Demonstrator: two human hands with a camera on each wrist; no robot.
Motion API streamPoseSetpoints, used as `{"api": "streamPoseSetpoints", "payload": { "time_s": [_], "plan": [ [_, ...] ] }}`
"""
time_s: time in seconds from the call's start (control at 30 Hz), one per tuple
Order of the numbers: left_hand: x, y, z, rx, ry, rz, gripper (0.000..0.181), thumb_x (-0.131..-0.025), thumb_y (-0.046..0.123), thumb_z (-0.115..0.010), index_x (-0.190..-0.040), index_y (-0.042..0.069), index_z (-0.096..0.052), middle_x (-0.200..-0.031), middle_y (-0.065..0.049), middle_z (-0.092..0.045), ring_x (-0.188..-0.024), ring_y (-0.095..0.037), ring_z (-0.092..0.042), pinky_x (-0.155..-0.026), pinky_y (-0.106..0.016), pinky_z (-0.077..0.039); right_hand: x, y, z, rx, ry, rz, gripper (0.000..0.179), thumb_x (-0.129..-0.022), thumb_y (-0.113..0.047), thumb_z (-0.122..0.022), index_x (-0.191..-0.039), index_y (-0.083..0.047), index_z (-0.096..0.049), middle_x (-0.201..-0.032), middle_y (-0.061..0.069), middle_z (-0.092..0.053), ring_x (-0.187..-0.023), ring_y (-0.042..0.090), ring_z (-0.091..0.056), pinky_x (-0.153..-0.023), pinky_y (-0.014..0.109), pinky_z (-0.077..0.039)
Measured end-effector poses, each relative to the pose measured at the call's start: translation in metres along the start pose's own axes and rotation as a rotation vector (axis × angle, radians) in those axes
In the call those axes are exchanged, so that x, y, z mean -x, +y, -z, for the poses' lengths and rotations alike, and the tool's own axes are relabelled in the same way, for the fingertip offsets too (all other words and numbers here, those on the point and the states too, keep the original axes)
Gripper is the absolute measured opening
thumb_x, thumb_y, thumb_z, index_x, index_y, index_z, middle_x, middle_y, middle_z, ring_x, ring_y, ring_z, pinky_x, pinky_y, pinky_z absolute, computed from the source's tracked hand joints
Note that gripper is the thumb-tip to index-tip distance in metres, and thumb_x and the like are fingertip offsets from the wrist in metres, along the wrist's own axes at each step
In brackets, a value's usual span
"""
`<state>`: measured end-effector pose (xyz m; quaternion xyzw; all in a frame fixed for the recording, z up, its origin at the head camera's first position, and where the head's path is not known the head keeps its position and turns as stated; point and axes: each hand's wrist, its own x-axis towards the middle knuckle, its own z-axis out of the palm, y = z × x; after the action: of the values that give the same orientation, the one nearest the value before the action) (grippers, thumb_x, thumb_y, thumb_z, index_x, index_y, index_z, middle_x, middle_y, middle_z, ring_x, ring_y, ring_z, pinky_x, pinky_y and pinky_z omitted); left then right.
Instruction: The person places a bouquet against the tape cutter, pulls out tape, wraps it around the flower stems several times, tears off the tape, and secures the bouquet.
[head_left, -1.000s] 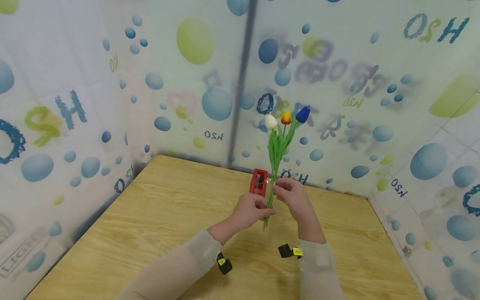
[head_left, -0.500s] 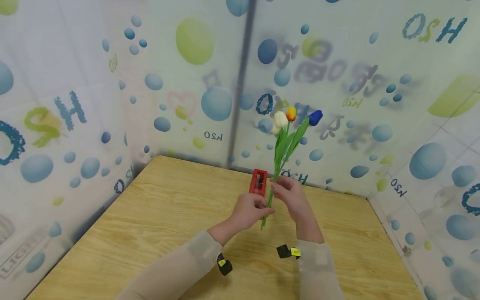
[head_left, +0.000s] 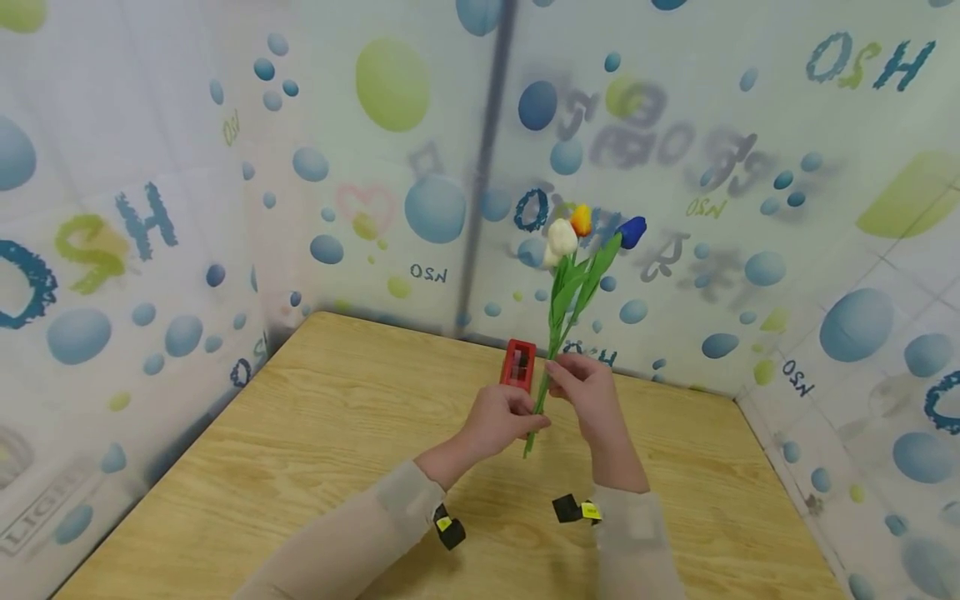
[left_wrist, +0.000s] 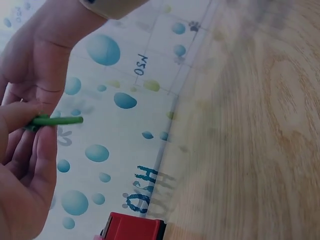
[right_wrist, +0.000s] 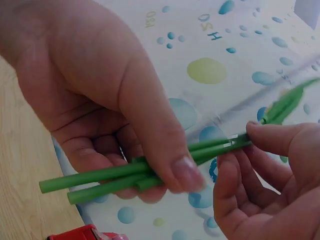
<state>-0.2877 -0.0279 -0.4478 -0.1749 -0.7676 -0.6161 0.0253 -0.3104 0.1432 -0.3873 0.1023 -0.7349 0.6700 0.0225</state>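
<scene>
A bunch of artificial tulips [head_left: 572, 292], with white, orange-yellow and blue heads, stands tilted above the table. My left hand [head_left: 498, 421] pinches the green stems [right_wrist: 95, 176] near their lower ends, between thumb and fingers. Higher up, my right hand [head_left: 588, 396] pinches the bunch with thumb and fingertips. Between the hands, a glossy clear band like tape [right_wrist: 232, 142] lies around the stems in the right wrist view. Behind the left hand is a red tape dispenser [head_left: 519, 354], partly hidden by that hand.
The wooden table [head_left: 360, 400] meets patterned curtain-like walls [head_left: 382, 167] at its back and sides. Black devices with yellow labels [head_left: 450, 529] are worn at both wrists, just past the cuffs.
The flower heads have swung to the right and spread apart. My right fingers have shifted on the stems, and a shiny loose-looking bit near them no longer shows. The left hand keeps its place.
</scene>
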Motion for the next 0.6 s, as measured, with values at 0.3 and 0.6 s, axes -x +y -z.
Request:
{"api": "streamPoseSetpoints", "payload": {
  "time_s": [0.3, 0.6],
  "plan": [
    [0.000, 0.002, 0.002, 0.153, -0.183, 0.070, 0.012, -0.093, 0.008, -0.083, -0.094, -0.004, -0.079, -0.079, -0.004, -0.077, -0.067, -0.008, -0.070, -0.064, -0.029, -0.067, -0.001, 0.014, 0.016, -0.292, -0.272, 0.007, 0.040, -0.110, -0.001, -0.052, -0.086, -0.025, -0.074, -0.086, -0.011, -0.067, -0.075, 0.005, -0.065, -0.077, 0.019, -0.062],
    [-0.004, -0.006, 0.008, -0.012, -0.102, 0.112, 0.010, -0.092, 0.016, -0.086, -0.087, 0.010, -0.081, -0.077, -0.001, -0.077, -0.065, -0.012, -0.072, -0.062, -0.029, -0.067, -0.007, 0.014, 0.014, 0.083, -0.096, 0.012, 0.018, -0.105, -0.008, -0.066, -0.108, 0.008, -0.074, -0.084, -0.008, -0.069, -0.076, 0.006, -0.066, -0.074, 0.018, -0.062]
  ]
}}
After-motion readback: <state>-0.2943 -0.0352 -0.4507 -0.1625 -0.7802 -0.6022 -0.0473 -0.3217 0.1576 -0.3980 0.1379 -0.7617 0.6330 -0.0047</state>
